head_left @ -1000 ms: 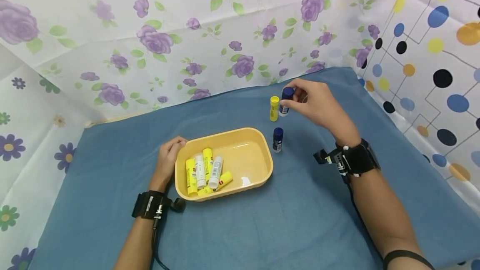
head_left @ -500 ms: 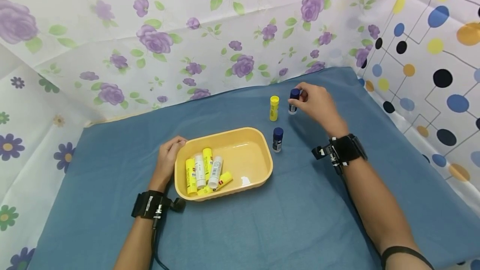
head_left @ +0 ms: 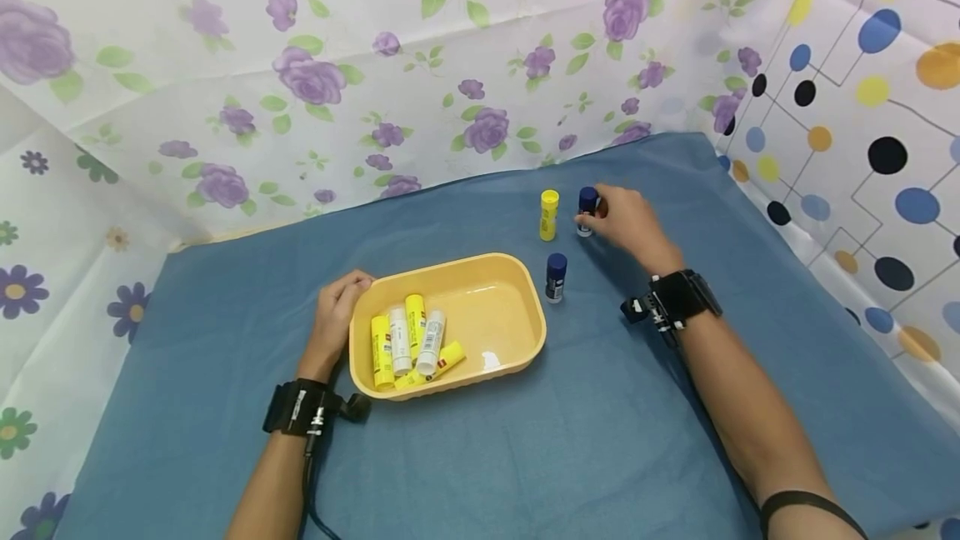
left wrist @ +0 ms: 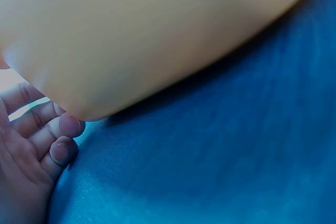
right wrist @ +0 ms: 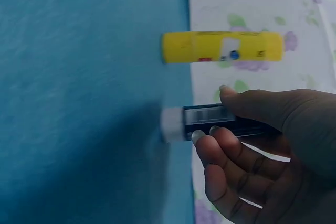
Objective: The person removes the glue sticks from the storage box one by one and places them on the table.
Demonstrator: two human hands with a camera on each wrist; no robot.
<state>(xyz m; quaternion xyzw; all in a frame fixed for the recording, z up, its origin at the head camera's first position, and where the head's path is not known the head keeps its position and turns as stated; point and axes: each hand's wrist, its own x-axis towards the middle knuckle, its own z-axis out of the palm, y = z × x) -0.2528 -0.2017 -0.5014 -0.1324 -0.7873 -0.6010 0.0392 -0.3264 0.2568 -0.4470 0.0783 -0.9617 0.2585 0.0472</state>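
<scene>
My right hand (head_left: 630, 219) pinches a dark blue-capped glue stick (head_left: 585, 213) upright at the back right; the right wrist view shows thumb and fingertips along the sides of that glue stick (right wrist: 202, 121). To its left stands a yellow glue stick (head_left: 549, 217). Nearer me, another dark blue glue stick (head_left: 555, 280) stands by the tray's right end. My left hand (head_left: 333, 315) grips the left end of a yellow plastic tray (head_left: 498, 273), its thumb side at the rim. In the left wrist view, curled fingers (left wrist: 63, 150) meet the tray's corner.
Several yellow and white glue sticks (head_left: 431, 344) lie in the tray's left half. A blue cloth (head_left: 600, 432) covers the table. Behind it hangs a flowered white sheet (head_left: 337, 140), and a dotted sheet (head_left: 847, 140) borders the right side.
My right hand has moved the dark blue glue stick slightly right, away from the yellow one, and lowered it toward the cloth. The left hand and tray stay put.
</scene>
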